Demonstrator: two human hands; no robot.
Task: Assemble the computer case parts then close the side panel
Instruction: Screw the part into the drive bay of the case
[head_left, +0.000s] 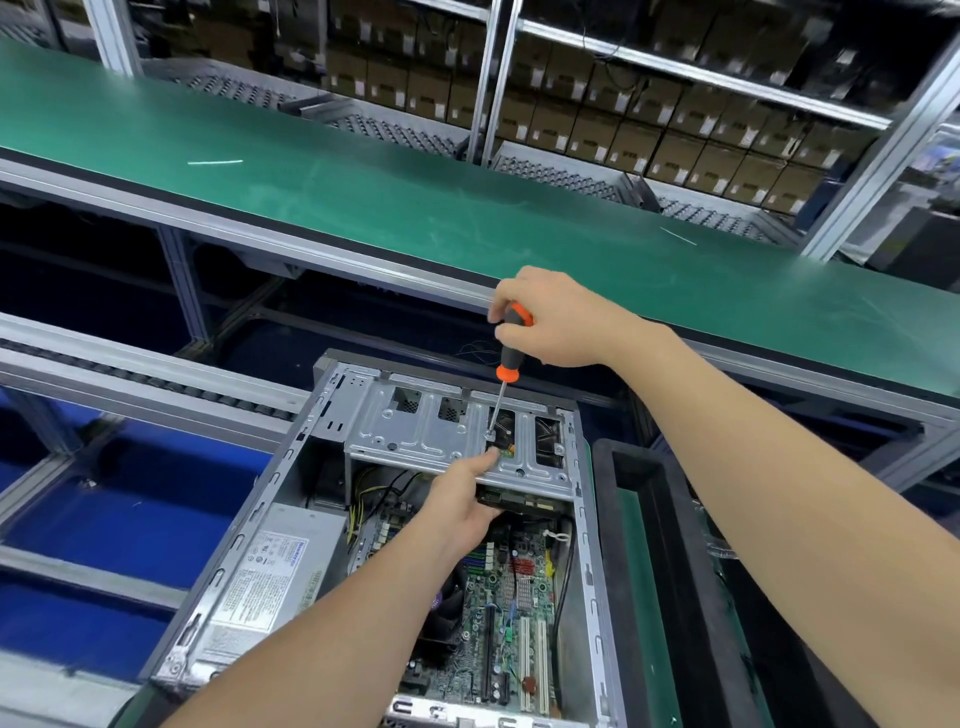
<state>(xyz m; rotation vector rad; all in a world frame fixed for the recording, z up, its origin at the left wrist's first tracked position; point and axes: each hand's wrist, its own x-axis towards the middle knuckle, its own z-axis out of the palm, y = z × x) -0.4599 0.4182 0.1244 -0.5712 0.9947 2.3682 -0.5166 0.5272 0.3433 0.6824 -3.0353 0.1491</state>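
An open grey computer case (291, 467) lies on its side in front of me, with the green motherboard (511, 613) and the power supply (270, 577) showing inside. A silver drive cage (431, 431) spans its far end. My right hand (556, 322) grips an orange and black screwdriver (510, 345), held upright with its tip on a screw on the cage. My left hand (462, 499) holds the cage's near edge, thumb on top beside the tip, fingers under the drive (524, 501) below. No side panel is in view.
A green conveyor belt (363, 187) runs across behind the case, with metal racks of cardboard boxes (675, 135) beyond. A black tray with a green base (639, 545) stands right of the case. Blue surfaces (130, 509) and aluminium rails lie to the left.
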